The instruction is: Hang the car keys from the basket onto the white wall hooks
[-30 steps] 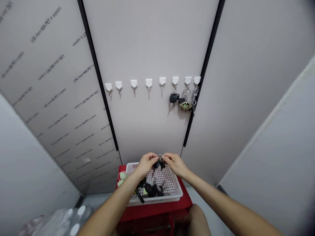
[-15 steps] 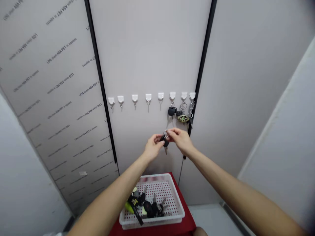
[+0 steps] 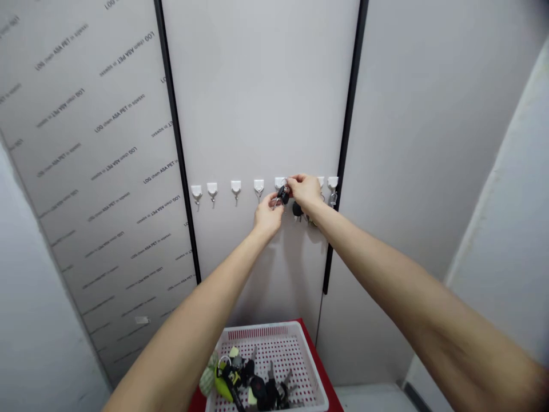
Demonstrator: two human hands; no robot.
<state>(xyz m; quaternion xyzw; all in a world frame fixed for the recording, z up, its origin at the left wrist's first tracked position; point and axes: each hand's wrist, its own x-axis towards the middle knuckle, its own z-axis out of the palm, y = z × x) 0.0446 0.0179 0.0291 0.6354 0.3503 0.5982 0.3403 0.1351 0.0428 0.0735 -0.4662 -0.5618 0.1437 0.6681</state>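
Observation:
Both my hands are raised to a row of white wall hooks (image 3: 235,186). My right hand (image 3: 305,190) pinches the ring of a black key (image 3: 283,196) right at the fifth hook (image 3: 279,183). My left hand (image 3: 267,215) is closed on the same key from below. Another black key (image 3: 297,209) hangs just under my right hand, which covers the hooks behind it. The far-right hook (image 3: 333,183) carries a metal ring.
A white perforated basket (image 3: 305,359) with several keys and a green fob (image 3: 221,386) sits on a red stool at the bottom. Grey wall panels with black seams surround the hooks; the left panel bears printed film.
Both hands rose with the black key from above the basket up to the fifth hook. The view tilted upward, and the basket slid toward the bottom edge.

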